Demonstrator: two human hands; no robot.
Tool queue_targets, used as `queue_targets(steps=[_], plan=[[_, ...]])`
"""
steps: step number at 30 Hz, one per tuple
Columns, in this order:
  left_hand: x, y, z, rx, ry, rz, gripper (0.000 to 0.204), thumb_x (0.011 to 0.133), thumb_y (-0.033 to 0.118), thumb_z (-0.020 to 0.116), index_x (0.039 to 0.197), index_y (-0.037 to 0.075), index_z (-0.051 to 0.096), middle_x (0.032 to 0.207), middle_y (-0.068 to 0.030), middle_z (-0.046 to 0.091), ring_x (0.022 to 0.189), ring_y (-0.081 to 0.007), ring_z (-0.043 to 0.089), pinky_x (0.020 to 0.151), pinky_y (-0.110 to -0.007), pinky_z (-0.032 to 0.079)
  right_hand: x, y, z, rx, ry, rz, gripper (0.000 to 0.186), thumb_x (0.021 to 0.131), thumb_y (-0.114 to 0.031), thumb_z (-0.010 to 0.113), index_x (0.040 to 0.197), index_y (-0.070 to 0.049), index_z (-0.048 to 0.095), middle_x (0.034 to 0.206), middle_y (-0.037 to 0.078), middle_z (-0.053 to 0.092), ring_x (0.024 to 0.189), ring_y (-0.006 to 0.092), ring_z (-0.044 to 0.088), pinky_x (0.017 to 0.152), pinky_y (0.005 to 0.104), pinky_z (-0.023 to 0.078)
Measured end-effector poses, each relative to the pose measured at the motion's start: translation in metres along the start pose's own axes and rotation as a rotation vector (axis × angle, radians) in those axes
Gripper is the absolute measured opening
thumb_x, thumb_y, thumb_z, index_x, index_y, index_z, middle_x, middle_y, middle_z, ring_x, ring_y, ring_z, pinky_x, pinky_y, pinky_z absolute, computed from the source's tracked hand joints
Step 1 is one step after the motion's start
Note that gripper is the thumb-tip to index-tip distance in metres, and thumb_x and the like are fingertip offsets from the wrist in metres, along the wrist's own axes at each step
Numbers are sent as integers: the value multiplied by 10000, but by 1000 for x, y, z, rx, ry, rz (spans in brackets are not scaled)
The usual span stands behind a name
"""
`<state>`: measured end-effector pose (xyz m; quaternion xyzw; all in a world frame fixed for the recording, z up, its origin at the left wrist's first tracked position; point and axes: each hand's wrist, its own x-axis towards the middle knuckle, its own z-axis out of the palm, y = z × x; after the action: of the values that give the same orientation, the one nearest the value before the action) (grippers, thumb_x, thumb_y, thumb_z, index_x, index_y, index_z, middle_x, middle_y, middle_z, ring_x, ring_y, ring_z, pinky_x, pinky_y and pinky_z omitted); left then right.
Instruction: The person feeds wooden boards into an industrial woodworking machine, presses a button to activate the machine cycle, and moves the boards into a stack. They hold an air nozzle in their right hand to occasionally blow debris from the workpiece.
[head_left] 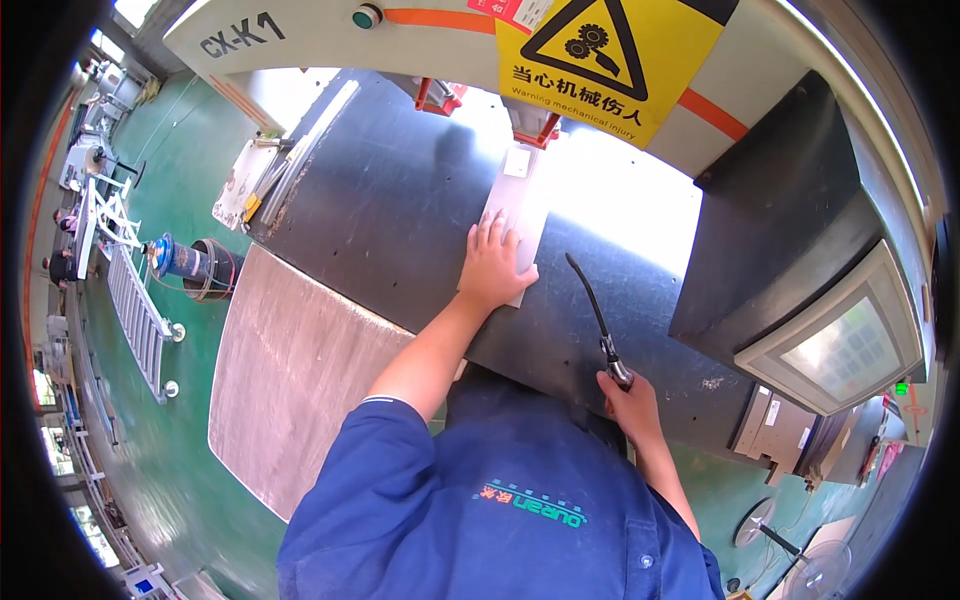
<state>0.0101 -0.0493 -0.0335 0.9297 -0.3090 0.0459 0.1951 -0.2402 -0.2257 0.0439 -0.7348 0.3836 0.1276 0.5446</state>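
Basically, plate (pixel 524 205) lies under the nearer, spread left hand (pixel 492 268), long axis running forward; right hand (pixel 633 402) grips air gun (pixel 609 347).

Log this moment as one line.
left hand: on pale board | right hand: holding curved-tip tool, apart from board | board: on dark table | screen: at right

A yellow warning sign (pixel 612 68) with a black triangle hangs at the top, right of a green round button (pixel 367 16). At the right sits a control screen (pixel 843 338) in a pale housing, above flat brown plates (pixel 775 428). Leftward, a blue-topped drum (pixel 187 260) and white wheeled steps (pixel 137 322) stand on the green floor (pixel 150 455); beyond them are people (pixel 62 265).
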Motion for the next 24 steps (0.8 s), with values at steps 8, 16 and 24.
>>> queue_targets(steps=[8, 16, 24], plan=[[-24, -9, -12, 12, -25, 63, 550, 740, 351, 711, 1156, 34, 542, 1442, -242, 386, 1390, -398, 314, 1130, -530, 244, 7, -2, 0, -20, -7, 10, 336, 892, -357, 676, 827, -30, 631, 585, 42, 583, 558, 139, 589, 558, 315, 431], [-52, -5, -21, -14, -7, 92, 515, 713, 312, 731, 1100, 40, 526, 1430, -264, 385, 1373, -434, 322, 1115, -541, 253, 13, -6, 3, -58, -17, -3, 366, 891, -376, 663, 840, -15, 629, 605, 83, 602, 591, 213, 621, 595, 358, 446], [-39, -8, -14, 4, 64, 144, 522, 695, 302, 725, 1089, 27, 520, 1415, -270, 391, 1356, -448, 339, 1097, -559, 278, 19, -15, 3, -175, -24, -17, 407, 886, -413, 654, 873, -6, 645, 677, 137, 634, 697, 307, 649, 657, 406, 464]])
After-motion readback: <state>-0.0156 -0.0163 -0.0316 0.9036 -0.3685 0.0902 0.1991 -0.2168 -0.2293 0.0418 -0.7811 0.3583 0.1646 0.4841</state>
